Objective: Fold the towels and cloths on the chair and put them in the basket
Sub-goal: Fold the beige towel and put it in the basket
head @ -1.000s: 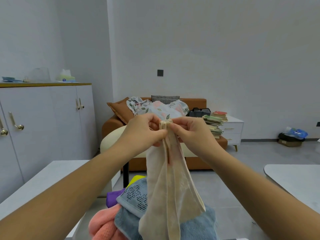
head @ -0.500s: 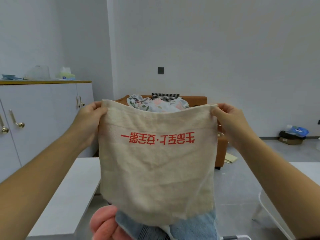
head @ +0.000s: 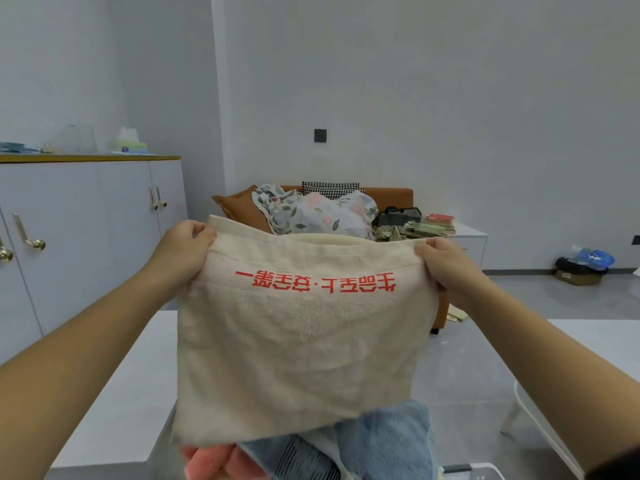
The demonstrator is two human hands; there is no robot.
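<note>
A beige towel with red printed characters hangs spread out flat in front of me. My left hand pinches its top left corner and my right hand pinches its top right corner. Below its lower edge lies a pile of cloths: a pink towel at the left and a blue towel at the right, with a striped blue cloth between them. The chair under the pile is hidden. A white rim shows at the bottom edge; whether it is the basket I cannot tell.
A white table stands at the left and another white table at the right. Behind are a white cabinet, an orange sofa with cushions and cloths, and a side table with stacked books.
One second ago both hands held the towel bunched together at its top. They moved apart and spread it flat, and it now hangs slightly lower than half a second ago.
</note>
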